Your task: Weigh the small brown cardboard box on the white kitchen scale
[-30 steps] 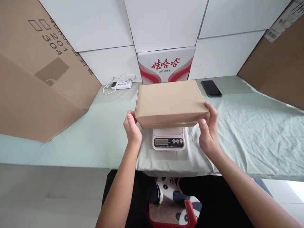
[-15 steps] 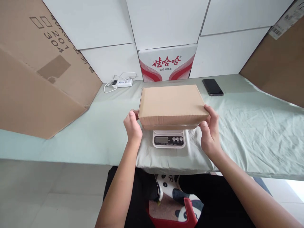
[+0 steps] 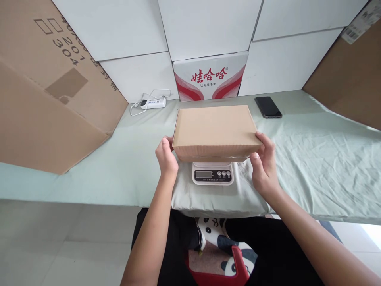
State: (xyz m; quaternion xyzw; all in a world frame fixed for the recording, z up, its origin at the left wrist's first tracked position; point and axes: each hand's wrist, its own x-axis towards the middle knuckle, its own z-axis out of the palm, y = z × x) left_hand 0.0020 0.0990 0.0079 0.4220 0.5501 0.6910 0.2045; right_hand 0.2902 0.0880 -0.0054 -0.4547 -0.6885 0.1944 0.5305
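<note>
A flat brown cardboard box (image 3: 214,129) lies on top of a small white digital scale (image 3: 212,174), covering most of its platform. My left hand (image 3: 166,158) grips the box's near left corner. My right hand (image 3: 263,162) grips its near right corner. The scale's display and buttons show below the box's front edge. The scale stands on a pale green cloth (image 3: 312,159) spread over the table.
A black phone (image 3: 268,107) lies at the back right. A white power strip with cable (image 3: 152,103) sits back left. A white carton with red print (image 3: 210,77) stands behind the box. Large cardboard sheets lean at the left (image 3: 47,91) and right (image 3: 348,83).
The box has come down from a tilted hold above the scale onto its platform and moved slightly away from me. Both hands stay on its near corners.
</note>
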